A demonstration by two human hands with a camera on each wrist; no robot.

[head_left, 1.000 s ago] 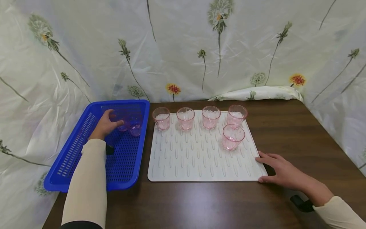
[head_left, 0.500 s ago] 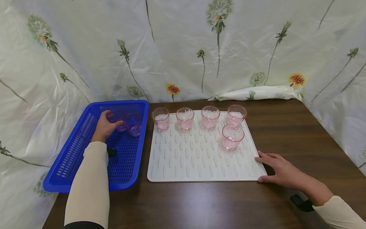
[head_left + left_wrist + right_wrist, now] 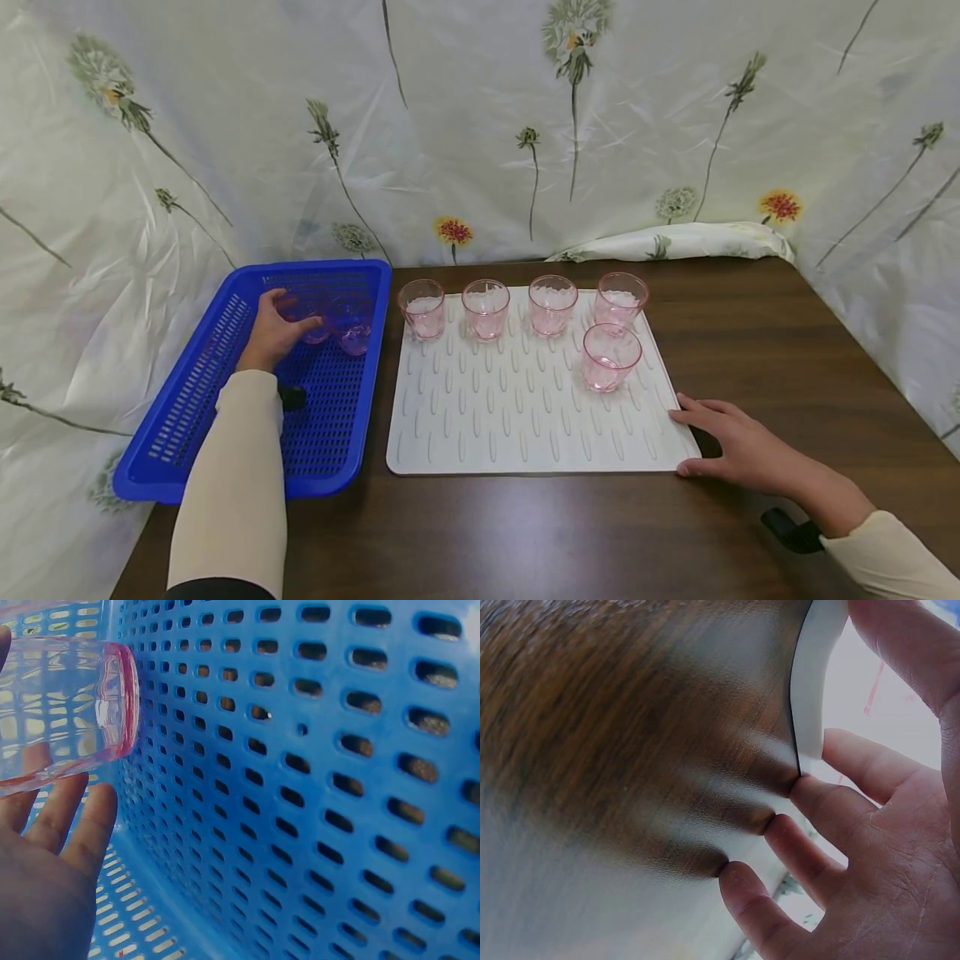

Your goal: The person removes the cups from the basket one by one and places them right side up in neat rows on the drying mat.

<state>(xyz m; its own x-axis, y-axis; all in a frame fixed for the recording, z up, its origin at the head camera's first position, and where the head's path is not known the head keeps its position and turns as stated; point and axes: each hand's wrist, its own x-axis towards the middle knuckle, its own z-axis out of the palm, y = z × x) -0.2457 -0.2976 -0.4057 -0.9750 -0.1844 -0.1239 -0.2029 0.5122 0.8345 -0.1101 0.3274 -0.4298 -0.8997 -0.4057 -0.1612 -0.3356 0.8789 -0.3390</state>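
Inside the blue plastic basket [image 3: 322, 485], my left hand [image 3: 268, 335] grips a clear pink drinking glass [image 3: 71, 712] between thumb and fingers. The left wrist view has this glass tipped on its side, close to the basket's perforated wall [image 3: 300, 765]. Another pink glass [image 3: 355, 339] lies just to its right in the basket. My right hand [image 3: 742, 448] rests at the right edge of a white ridged mat [image 3: 465, 442], its fingertips on the mat's edge and the tabletop.
Several pink glasses stand upright on the mat: a back row including the leftmost glass [image 3: 423, 317], and one glass [image 3: 609, 362] in front at the right. The brown wooden table [image 3: 525, 533] meets a flower-patterned sheet [image 3: 465, 150] behind.
The left hand has shifted very slightly within the basket, fingers still at the glass. My right hand and the glasses on the mat stay in place.
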